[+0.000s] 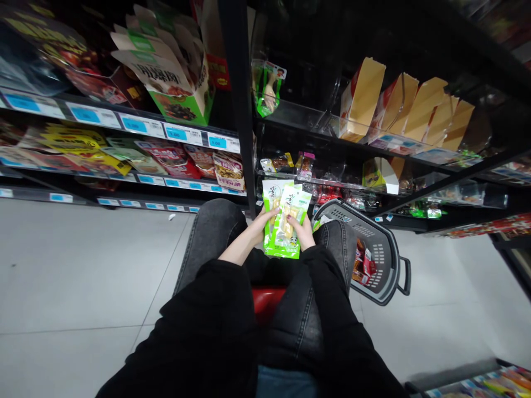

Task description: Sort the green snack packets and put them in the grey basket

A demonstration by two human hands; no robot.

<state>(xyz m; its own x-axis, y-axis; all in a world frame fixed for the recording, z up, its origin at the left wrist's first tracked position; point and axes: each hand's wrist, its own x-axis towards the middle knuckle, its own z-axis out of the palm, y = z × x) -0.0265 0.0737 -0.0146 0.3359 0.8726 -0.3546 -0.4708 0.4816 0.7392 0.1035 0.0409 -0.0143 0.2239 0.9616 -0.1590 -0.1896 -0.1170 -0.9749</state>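
Observation:
Two green-and-white snack packets overlap between my hands, above my knees. My left hand (262,225) is closed on the left edge of the rear packet (270,246), its thumb lying across the front. Gripped in my right hand (302,229) is the front packet (290,207), which has a clear window with pale yellow food inside and a small panda print near its base. The front packet covers much of the rear one. Both packets are tilted up to face me. My fingers behind them are hidden.
A grey shopping basket (381,243) with red packets stands on the floor by my right knee. Ahead are dark shelves with opened cartons (363,99), a hanging green packet (269,91) and price tags (143,125). I sit on a red seat (267,304).

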